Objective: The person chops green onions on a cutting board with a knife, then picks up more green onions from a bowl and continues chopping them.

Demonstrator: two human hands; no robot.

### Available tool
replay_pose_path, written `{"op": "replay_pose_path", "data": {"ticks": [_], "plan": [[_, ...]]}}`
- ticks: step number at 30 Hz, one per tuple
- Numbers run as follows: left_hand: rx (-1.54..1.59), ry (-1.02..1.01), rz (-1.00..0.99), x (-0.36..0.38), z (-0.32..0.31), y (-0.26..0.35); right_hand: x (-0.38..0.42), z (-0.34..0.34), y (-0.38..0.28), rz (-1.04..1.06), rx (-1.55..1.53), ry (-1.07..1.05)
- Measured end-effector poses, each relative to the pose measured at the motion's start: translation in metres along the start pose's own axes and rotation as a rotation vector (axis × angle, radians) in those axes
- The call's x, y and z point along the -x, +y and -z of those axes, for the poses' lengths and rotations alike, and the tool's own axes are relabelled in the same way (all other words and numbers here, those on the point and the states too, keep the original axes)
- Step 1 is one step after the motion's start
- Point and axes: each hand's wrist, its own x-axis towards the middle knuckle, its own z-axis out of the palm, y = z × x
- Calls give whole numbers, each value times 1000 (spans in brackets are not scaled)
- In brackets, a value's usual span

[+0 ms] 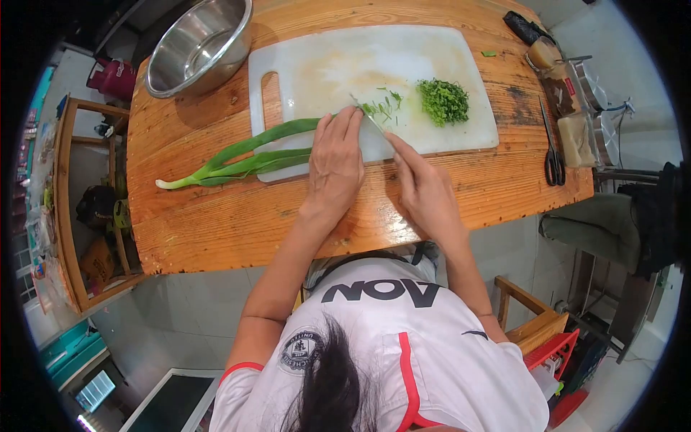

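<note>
The table is thick, orange-brown wood with a visible grain, dark stains and rough, worn edges. On its far half lies a white plastic cutting board, rectangular with rounded corners and a slot handle at its left end, its surface scuffed and faintly stained.

Long green onions lie across the board's near left corner, smooth green stalks with pale white ends reaching out over the bare wood toward the table's left edge. The left hand rests flat on them, its fingers close together and pressed down on the stalks near their cut ends. The right hand is closed around the handle of a knife, forefinger stretched along it; the thin blade meets the stalks just beyond the left fingertips. Loose cut pieces lie beside the blade, and a heap of finely chopped greens sits toward the board's right end.

A round, shiny steel bowl stands at the table's far left corner; its inside looks empty. Black-handled scissors lie near the right edge.
</note>
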Motion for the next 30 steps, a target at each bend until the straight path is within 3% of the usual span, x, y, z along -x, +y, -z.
{"op": "replay_pose_path", "data": {"ticks": [4,7,10,16,22,30], "plan": [[17,21,-15,-1,2,2,4,17,7,-96,-102,-42],[86,71,146,-5,4,1,4,23,4,-124,-125,-66],[51,82,65,-13,7,-10,5,23,3,-121,-129,-91],[41,85,17,-22,7,-12,9,14,15,-28,-177,-39],[34,180,-16,-20,-1,-7,8,18,6,73,-24,-24],[218,129,138,-17,-4,-3,6,19,11,108,-47,-40]]}}
